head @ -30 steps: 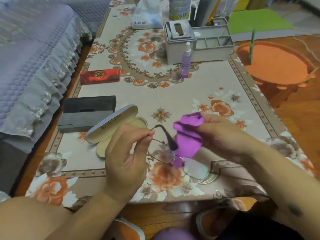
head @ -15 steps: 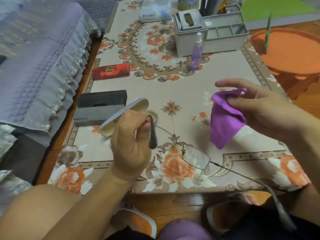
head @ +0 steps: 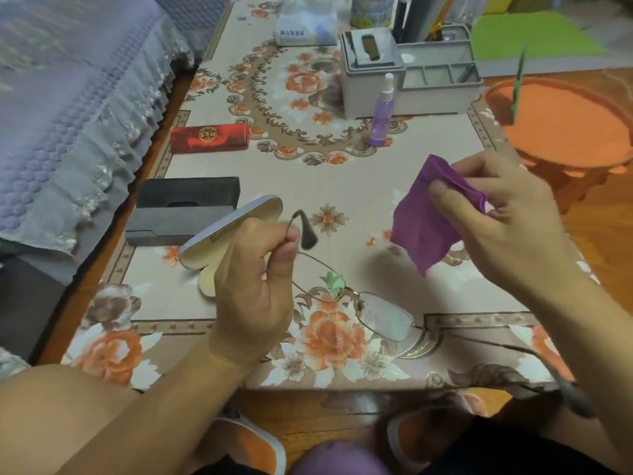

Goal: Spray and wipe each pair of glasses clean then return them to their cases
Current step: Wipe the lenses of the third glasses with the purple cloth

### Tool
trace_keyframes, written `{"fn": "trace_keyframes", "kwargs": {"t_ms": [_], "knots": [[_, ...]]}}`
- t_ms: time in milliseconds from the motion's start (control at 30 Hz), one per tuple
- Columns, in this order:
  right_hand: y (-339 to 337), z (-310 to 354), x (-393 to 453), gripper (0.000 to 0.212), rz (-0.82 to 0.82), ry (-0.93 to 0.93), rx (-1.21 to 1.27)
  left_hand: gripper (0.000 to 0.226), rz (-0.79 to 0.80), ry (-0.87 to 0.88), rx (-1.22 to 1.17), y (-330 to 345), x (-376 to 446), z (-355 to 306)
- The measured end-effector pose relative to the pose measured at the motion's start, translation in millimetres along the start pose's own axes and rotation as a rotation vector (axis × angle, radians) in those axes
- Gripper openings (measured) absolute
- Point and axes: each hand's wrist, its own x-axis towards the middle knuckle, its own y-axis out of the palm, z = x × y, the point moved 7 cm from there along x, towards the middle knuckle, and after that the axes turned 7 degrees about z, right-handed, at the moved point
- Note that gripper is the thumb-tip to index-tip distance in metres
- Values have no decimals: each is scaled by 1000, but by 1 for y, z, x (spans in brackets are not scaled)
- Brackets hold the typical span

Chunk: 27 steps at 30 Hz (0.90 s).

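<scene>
While the left hand pinches one thin arm of the glasses between thumb and fingers, the glasses hang just above the flowery tabletop, near its front edge, with the other arm sticking out toward the person. The right hand is up and apart from the glasses, and its fingers are curled around a purple cloth. I think the glasses are very light and easy to bend, and the lenses could scratch or get smudged, so it is best to hold them by the wire frame or an arm and not touch the glass. The cloth looks soft and floppy and can be bunched anywhere. I count one pair of glasses out, one cloth, and one purple spray bottle standing further back. There are three cases: a pale one lying open just behind the left hand, a dark grey one open beside it, and a red one closed and further off.
</scene>
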Motion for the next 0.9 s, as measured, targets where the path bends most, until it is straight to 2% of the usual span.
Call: {"fn": "trace_keyframes", "kwargs": {"t_ms": [167,267,300,367,400,433,533,567,667,800,900], "knots": [[30,9,-12,41,279,-41,268,20,-22,-30,22,-2,3,4],[54,16,-25,35,538,-90,321,19,-22,-45,31,-3,4,9],[62,17,-31,40,642,-78,355,19,-23,-50,33,-4,4,11],[71,16,-39,62,771,10,517,19,-25,-51,44,-6,4,14],[74,13,-41,67,792,76,608,20,-19,-39,54,-7,4,13],[77,10,-42,61,802,132,663,20,-6,-13,67,-7,5,11],[84,12,-38,11,793,174,617,12,51,138,99,-4,8,-2],[87,12,-39,9,811,192,616,10,63,179,105,-3,8,-6],[97,17,-44,22,885,275,678,10,77,230,102,-1,6,-12],[102,18,-50,12,957,291,641,9,74,246,106,-3,5,-14],[102,12,-54,17,989,348,694,9,65,218,99,-5,6,-12]]}}
